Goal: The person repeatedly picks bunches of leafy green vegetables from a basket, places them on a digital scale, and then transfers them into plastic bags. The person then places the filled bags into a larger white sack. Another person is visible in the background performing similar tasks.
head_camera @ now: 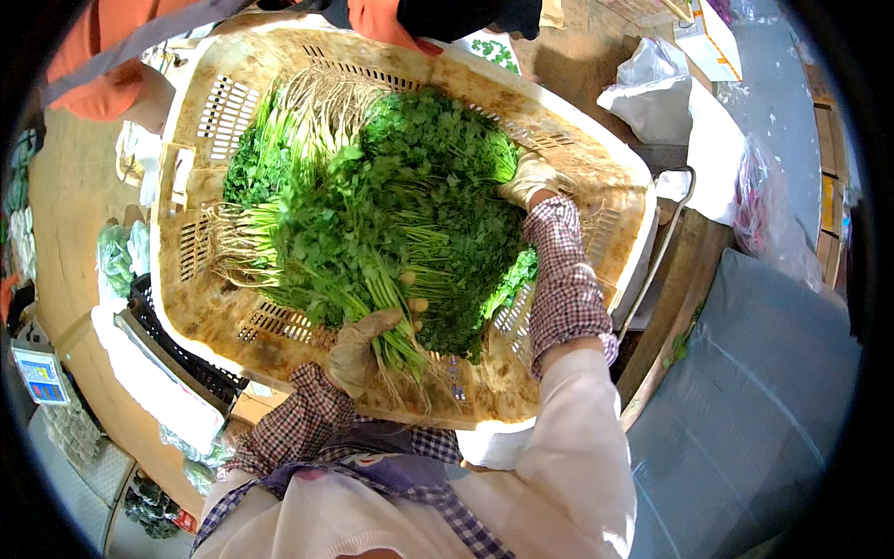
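Observation:
A large dirty cream plastic crate (419, 412) with slotted walls lies before me, holding rooted bunches of leafy green herbs, likely cilantro (433, 140). Their pale roots (335, 91) point outward at the back and on the left. My left hand (363, 346), in a light glove, grips the stems of one bunch (391, 286) at the crate's near side, roots hanging towards me. At the crate's right side, my right hand (532, 178), also gloved, closes round the stem end of another bunch (499, 157); its fingers are partly hidden.
Across the crate stands a person in orange and dark clothing (105, 84). A black plastic crate (181, 342) and a digital scale (43, 377) are at the left. To the right are a bent metal rod (667, 244), a wooden beam (663, 300), a grey covered surface (740, 398) and plastic bags (761, 202).

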The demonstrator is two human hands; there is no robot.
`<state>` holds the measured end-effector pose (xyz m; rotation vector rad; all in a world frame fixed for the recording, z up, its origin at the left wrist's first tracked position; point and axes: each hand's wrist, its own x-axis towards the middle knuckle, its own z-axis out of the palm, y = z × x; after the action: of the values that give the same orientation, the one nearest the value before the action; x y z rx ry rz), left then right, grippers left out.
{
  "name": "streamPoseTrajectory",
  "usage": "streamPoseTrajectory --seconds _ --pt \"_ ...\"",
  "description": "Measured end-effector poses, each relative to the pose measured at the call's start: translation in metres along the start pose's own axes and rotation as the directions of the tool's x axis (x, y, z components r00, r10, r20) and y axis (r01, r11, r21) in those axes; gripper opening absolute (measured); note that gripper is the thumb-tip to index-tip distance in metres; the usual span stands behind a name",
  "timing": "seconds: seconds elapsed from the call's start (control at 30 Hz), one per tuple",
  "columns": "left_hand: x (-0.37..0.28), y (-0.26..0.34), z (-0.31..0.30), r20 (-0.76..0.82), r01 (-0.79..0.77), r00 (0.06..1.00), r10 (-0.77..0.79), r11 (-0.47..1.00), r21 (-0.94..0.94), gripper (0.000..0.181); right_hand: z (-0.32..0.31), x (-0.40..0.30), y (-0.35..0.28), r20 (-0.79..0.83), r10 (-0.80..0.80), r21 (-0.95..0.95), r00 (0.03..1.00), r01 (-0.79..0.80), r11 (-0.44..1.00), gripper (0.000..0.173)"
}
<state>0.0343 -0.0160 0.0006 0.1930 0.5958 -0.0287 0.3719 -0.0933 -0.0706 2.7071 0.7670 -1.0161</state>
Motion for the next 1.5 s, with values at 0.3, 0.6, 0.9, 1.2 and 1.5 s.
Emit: streamPoseTrajectory --seconds 0.3,0.6,0.9,1.2,1.5 --pt "0.049 0.006 0.048 -0.11 0.139 0.984 -0.14 0.99 -0.015 0.054 -0.04 -0.105 -0.034 -0.1 -0.503 0.414 0.859 0.495 0.763 0.038" --pt "0.023 0.006 0.026 0.113 -0.18 0.983 0.147 0.906 0.384 0.045 0.022 -0.195 -0.089 -0.01 -0.163 0.906 0.987 0.078 0.417 0.076" --pt "-0.114 0.036 0.087 -0.061 -0.644 0.76 0.647 0.762 0.067 0.067 -0.042 -0.303 -0.186 -0.397 -0.464 0.784 0.792 0.555 0.276 0.051" --pt "-0.279 0.066 -0.044 -0.21 -0.805 0.033 0.977 0.151 0.573 0.053 0.001 -0.347 -0.445 0.102 -0.984 0.188 -0.146 0.974 -0.125 0.08" --pt "-0.36 0.066 -0.188 -0.634 -0.703 0.584 0.507 0.706 -0.083 0.032 0.144 -0.351 -0.612 0.445 -0.822 -0.356 0.354 0.913 0.2 0.079"
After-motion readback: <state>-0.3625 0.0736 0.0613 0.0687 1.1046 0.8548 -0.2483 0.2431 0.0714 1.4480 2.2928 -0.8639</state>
